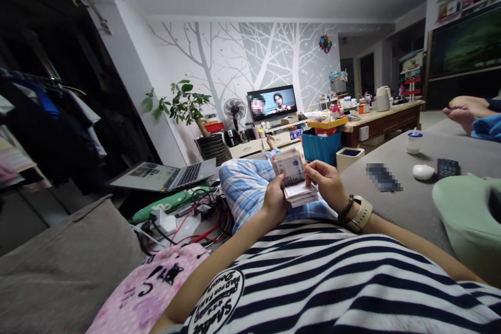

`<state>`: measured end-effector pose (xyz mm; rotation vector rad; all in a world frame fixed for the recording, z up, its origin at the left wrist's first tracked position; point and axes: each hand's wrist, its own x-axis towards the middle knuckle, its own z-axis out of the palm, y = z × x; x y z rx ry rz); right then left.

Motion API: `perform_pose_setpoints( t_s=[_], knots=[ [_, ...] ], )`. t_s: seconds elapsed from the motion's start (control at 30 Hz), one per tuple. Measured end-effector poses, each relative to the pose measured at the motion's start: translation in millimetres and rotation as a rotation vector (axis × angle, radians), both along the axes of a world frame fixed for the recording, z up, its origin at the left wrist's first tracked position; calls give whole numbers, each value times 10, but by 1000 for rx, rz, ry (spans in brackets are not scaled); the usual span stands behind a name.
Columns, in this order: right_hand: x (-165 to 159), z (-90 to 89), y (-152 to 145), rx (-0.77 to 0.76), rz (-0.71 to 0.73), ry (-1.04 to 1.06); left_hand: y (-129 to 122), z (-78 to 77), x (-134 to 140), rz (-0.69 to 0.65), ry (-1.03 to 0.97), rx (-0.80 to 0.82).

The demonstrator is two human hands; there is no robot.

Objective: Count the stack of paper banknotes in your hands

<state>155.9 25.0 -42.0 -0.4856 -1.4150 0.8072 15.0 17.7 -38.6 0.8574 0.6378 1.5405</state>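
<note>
A stack of banknotes (290,166) is in my left hand (275,199), bent over so that its lower part folds toward me. My left thumb lies across the notes and the fingers are hidden behind them. At the right side of the stack, my right hand (327,180) has its thumb and index finger pinched on the edge of a note. A pale watch (362,214) and a dark beaded bracelet (345,207) are on my right wrist. Both hands are above my lap, over blue plaid trousers (240,180).
To the left are an open laptop (156,176), tangled cables (207,227) and a pink cushion (156,287). On the grey sofa at right lie a blurred phone (383,176), a white mouse (423,171), a remote (448,168) and a green neck pillow (462,209). Another person's bare feet (464,115) rest beyond.
</note>
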Motion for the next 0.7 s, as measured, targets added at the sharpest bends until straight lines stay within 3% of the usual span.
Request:
perform_pose_setpoints(
  t_s=[0.4, 0.7],
  knots=[
    [-31, -66, 125, -94, -64, 65, -83, -8, -25, 2, 75, 6],
    [0, -69, 155, -62, -97, -4, -83, -18, -14, -22, 82, 10]
  ],
)
